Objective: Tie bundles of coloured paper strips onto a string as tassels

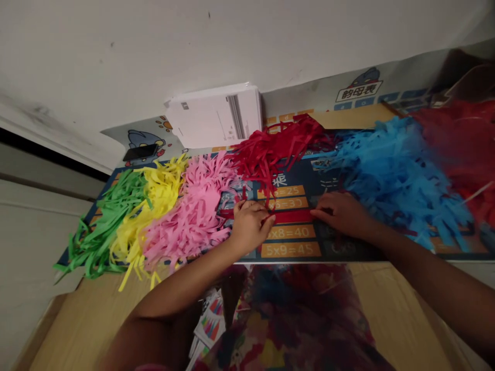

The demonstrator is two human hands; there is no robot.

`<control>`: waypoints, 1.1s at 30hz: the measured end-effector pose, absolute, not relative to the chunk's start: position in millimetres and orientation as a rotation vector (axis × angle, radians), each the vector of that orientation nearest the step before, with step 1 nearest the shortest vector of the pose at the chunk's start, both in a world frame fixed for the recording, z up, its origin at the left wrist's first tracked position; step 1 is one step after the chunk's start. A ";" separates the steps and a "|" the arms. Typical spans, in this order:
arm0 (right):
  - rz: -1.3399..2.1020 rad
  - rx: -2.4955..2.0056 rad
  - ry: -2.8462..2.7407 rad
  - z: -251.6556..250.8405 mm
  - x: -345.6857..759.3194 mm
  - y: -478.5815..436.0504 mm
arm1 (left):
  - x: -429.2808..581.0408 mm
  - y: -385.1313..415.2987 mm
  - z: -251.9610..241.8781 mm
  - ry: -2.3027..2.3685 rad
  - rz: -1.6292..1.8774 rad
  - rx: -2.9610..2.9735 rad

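A red paper strip [291, 216] lies flat across a multiplication chart mat [294, 250]. My left hand [249, 225] is closed on its left end, fingers curled and pinching. My right hand [340, 212] presses on its right end with fingers bent down over it. Behind the strip sits a heap of red paper strips [278, 147]. To the left lie heaps of pink strips [197, 206], yellow strips [157, 201] and green strips [110, 221]. A blue heap [398, 175] lies to the right of my right hand.
A white box-like device [216, 116] stands against the wall behind the heaps, with a dark phone [139, 152] to its left. More red shredded material [464, 149] fills the far right. A bag of mixed coloured scraps [294, 319] sits at the near edge on the wooden surface [77, 319].
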State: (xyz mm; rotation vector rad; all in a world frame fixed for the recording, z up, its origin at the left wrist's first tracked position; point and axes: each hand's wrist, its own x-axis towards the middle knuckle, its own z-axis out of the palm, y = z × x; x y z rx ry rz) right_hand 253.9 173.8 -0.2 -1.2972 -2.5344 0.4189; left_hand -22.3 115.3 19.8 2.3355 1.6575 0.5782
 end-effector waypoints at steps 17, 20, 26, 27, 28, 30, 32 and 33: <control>0.407 -1.415 -2.451 -6.3 246.7 176.5 | -21.8 124.4 11.4 1.770 0.515 2.415; 0.255 -1.425 -2.434 0.5 246.7 173.5 | -21.5 125.6 20.5 1.527 0.479 2.773; -0.122 -0.906 -2.680 21.4 240.6 150.8 | -8.5 127.4 43.5 1.073 -0.013 3.170; -0.126 -0.845 -2.730 21.4 239.3 149.5 | -5.1 128.1 45.4 1.081 -0.039 3.170; -0.132 -0.811 -2.769 20.4 238.1 149.9 | -1.9 129.1 46.3 1.093 -0.045 3.167; -0.138 -0.820 -2.807 17.6 236.5 154.8 | 3.3 131.9 45.6 1.132 -0.025 3.156; -0.114 -0.864 -2.808 17.1 234.8 160.9 | 5.5 135.1 42.8 1.195 0.020 3.134; -0.109 -0.904 -2.790 18.3 233.2 162.7 | 5.4 136.4 40.9 1.230 0.055 3.119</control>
